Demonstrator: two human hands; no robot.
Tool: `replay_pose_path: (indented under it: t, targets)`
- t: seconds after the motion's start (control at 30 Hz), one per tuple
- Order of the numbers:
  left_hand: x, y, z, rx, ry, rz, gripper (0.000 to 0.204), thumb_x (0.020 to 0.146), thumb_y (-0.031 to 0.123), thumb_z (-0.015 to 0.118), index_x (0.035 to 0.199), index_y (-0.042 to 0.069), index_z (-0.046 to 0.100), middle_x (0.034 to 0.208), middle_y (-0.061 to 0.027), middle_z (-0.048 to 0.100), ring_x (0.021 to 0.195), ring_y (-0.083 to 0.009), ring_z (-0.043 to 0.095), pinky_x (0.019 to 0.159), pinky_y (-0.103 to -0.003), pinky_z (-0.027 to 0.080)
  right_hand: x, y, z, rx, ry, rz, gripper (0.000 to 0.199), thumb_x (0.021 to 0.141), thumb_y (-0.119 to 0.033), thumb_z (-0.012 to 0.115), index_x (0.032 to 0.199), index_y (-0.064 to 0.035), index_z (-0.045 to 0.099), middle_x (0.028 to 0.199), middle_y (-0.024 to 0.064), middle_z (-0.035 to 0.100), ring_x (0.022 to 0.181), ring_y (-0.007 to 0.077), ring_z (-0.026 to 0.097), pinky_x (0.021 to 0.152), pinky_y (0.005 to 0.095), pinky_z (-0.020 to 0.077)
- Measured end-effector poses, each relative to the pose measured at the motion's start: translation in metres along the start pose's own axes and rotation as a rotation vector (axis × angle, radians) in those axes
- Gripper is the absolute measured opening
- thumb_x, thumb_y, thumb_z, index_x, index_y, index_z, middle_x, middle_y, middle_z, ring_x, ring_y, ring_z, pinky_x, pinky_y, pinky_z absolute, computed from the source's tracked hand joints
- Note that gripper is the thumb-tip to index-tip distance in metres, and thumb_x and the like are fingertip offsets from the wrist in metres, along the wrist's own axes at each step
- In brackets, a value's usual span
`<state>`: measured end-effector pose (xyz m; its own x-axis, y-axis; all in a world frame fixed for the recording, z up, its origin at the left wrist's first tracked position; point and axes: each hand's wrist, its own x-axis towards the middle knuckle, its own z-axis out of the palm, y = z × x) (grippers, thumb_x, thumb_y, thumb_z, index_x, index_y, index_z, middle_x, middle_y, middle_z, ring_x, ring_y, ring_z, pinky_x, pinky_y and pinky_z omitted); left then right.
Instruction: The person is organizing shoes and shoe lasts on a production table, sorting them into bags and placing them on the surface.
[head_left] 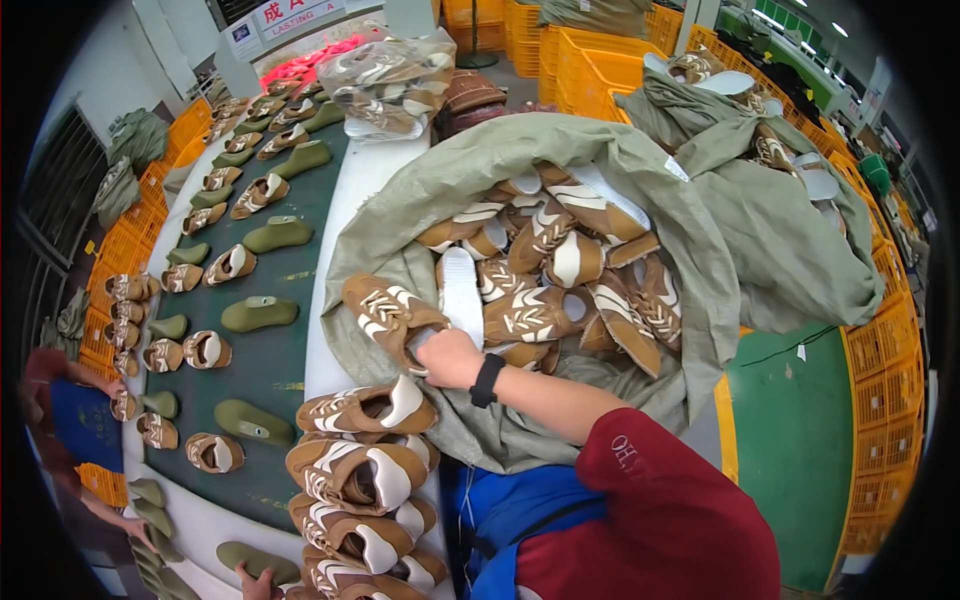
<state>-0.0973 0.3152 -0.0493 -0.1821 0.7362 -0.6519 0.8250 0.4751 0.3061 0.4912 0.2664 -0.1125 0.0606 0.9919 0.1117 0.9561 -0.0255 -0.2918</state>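
My right hand, a dark band on its wrist, grips a brown shoe upper with cream stripes by its heel opening. It is at the left rim of a large grey-green woven sack, above the stacked shoes. Inside the sack lie many similar brown and cream shoe uppers. At the lower edge, my left hand has its fingers curled against the near side of an olive-green shoe last; part of this hand is cut off. Right beside it stands a row of stacked shoe uppers.
A dark green conveyor belt carries paired uppers and green lasts. Across it, a co-worker's hands handle shoes and lasts. A clear bag of shoes stands beyond. Orange crates and another full sack are at right.
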Motion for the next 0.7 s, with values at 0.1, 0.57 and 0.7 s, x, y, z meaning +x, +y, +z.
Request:
replay_pose_path:
  t: [0.1, 0.57, 0.7]
  targets:
    - [0.008, -0.014, -0.002, -0.035, -0.019, 0.044, 0.076, 0.077, 0.030, 0.066, 0.132, -0.002, 0.024, 0.097, -0.0187, 0.057, 0.060, -0.0179, 0.057, 0.048, -0.028, 0.047, 0.003, -0.006, -0.001, 0.001, 0.050, -0.024, 0.020, 0.058, -0.023, 0.070, 0.064, -0.0054, 0.063, 0.065, 0.0130, 0.061, 0.064, 0.0285, 0.062, 0.058, 0.0376, 0.0497]
    - [0.041, -0.058, -0.004, -0.115, 0.084, 0.113, 0.067, 0.075, 0.018, 0.056, 0.129, 0.011, 0.017, 0.085, -0.0220, 0.055, 0.046, -0.0258, 0.057, 0.038, -0.034, 0.050, 0.005, -0.008, 0.001, -0.029, 0.011, 0.017, 0.020, 0.058, -0.023, 0.072, 0.064, -0.0061, 0.063, 0.064, 0.0119, 0.062, 0.064, 0.0277, 0.062, 0.057, 0.0371, 0.0494]
    - [0.027, -0.052, -0.001, -0.183, 0.062, 0.046, 0.068, 0.075, 0.017, 0.056, 0.129, 0.012, 0.015, 0.078, -0.0198, 0.053, 0.042, -0.0240, 0.055, 0.035, -0.033, 0.048, 0.005, -0.008, -0.001, 0.003, -0.004, -0.017, 0.023, 0.059, -0.026, 0.071, 0.064, -0.0053, 0.063, 0.063, 0.0130, 0.061, 0.064, 0.0292, 0.062, 0.058, 0.0380, 0.0494]
